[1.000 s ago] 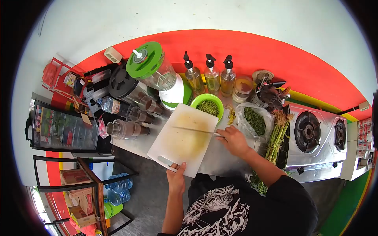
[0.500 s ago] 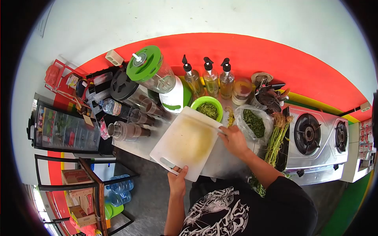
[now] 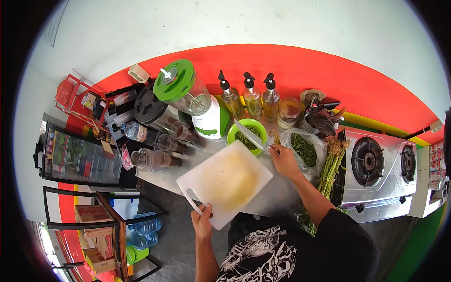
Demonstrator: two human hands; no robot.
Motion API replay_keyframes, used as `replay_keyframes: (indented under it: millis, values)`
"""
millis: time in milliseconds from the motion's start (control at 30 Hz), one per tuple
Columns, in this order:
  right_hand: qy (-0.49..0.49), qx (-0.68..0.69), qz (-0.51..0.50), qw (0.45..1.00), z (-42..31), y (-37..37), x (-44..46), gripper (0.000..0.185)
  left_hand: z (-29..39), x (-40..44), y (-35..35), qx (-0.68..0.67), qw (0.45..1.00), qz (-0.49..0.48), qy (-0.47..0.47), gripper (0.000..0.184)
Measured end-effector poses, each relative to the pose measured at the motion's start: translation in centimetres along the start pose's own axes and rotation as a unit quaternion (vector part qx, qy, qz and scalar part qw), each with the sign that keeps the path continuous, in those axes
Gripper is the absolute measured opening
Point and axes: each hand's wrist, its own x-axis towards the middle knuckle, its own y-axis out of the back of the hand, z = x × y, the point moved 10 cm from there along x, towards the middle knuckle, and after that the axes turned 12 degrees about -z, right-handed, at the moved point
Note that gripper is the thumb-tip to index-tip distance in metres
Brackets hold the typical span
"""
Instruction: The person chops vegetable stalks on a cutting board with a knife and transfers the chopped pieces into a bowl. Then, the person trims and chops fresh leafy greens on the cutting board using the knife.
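My left hand (image 3: 202, 222) grips a white cutting board (image 3: 221, 183) at its handle slot, and the board is tilted in the air with a yellow-green stain across it. In my right hand (image 3: 284, 160) is a knife (image 3: 250, 135), its blade lying over the green bowl (image 3: 231, 136). Chopped green herbs (image 3: 255, 132) fill the bowl, partly hidden by the blade. Right of the bowl, a clear plastic bag (image 3: 319, 149) holds more green leaves (image 3: 303, 146). A bundle of green stems with roots (image 3: 331, 162) lies beside the bag.
A blender (image 3: 195, 101) with a green lid stands behind the board. Three pump bottles (image 3: 252, 99) line the red wall. Shakers and cups (image 3: 157, 159) crowd the counter's left. A gas stove (image 3: 376, 164) sits to the right, near a utensil basket (image 3: 307, 126).
The knife has moved off the board's upper edge to over the bowl. The board has shifted down, away from the bowl, and turned slightly.
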Motion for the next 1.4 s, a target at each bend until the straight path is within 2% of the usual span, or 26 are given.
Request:
replay_keyframes:
  millis: [33,133,233,267,333,600,667,733,867,967,1033,1067,1133,1233,1267,1333,1400]
  values:
    - [-0.034,0.071,-0.029,0.996,0.6,-0.8,0.3,0.024,0.2,0.1,0.1,0.014,1.0,-0.011,-0.016,0.023]
    - [-0.089,0.151,-0.06,0.983,0.7,-2.3,0.8,0.027,0.4,0.3,-0.6,0.056,0.997,-0.047,-0.019,0.026]
    - [-0.078,0.211,-0.055,0.973,0.6,-3.7,2.0,0.029,1.0,0.3,-2.2,0.088,0.993,-0.063,-0.044,0.027]
    - [-0.078,0.211,-0.055,0.973,0.7,-3.7,2.2,0.029,1.3,0.3,-2.7,0.088,0.993,-0.062,-0.044,0.027]
    - [-0.138,0.202,-0.09,0.965,0.0,-3.9,1.8,0.027,1.9,0.4,-4.0,0.096,0.991,-0.082,-0.04,0.028]
    - [-0.122,0.195,-0.091,0.969,0.4,-3.9,-1.5,0.02,1.8,1.9,-5.0,0.074,0.991,-0.084,-0.069,0.029]
    - [-0.112,0.186,-0.098,0.971,0.6,-4.0,-3.4,0.02,3.1,2.2,-5.3,0.05,0.991,-0.072,-0.101,0.029]
    - [-0.145,0.214,-0.111,0.96,1.1,-3.9,-5.8,0.021,2.8,2.9,-4.5,0.037,0.991,-0.069,-0.112,0.03]
    - [-0.157,0.177,-0.131,0.963,1.4,-2.6,-9.6,0.02,1.9,3.6,-3.3,0.019,0.996,-0.032,-0.08,0.032]
    - [-0.123,0.161,-0.112,0.973,2.3,-1.0,-10.0,0.027,2.6,4.1,-2.6,0.065,0.993,-0.055,-0.084,0.032]
    - [-0.082,-0.007,-0.051,0.995,0.1,1.7,-10.1,0.037,3.1,4.3,-1.7,0.082,0.992,-0.06,-0.073,0.032]
    - [-0.082,-0.011,-0.049,0.995,-0.3,1.8,-10.0,0.037,3.0,4.2,-1.6,0.102,0.991,-0.066,-0.057,0.032]
    - [0.086,-0.11,0.06,0.988,-5.1,3.3,-9.8,0.043,3.6,4.2,-1.5,0.082,0.994,-0.056,-0.052,0.033]
    - [0.138,-0.114,0.081,0.98,-8.8,1.9,-8.9,0.04,3.2,4.6,-1.1,0.039,0.997,-0.037,-0.048,0.034]
    - [0.14,-0.12,0.083,0.979,-9.1,1.1,-8.7,0.04,2.7,4.9,-0.9,0.018,0.998,-0.029,-0.044,0.035]
    - [0.066,-0.135,-0.026,0.988,-6.9,-2.4,-7.1,0.039,2.6,5.4,-0.5,0.006,0.999,-0.031,-0.045,0.035]
    - [0.049,-0.158,-0.041,0.985,-6.3,-3.7,-7.0,0.038,2.2,6.0,0.3,-0.003,0.998,-0.034,-0.044,0.035]
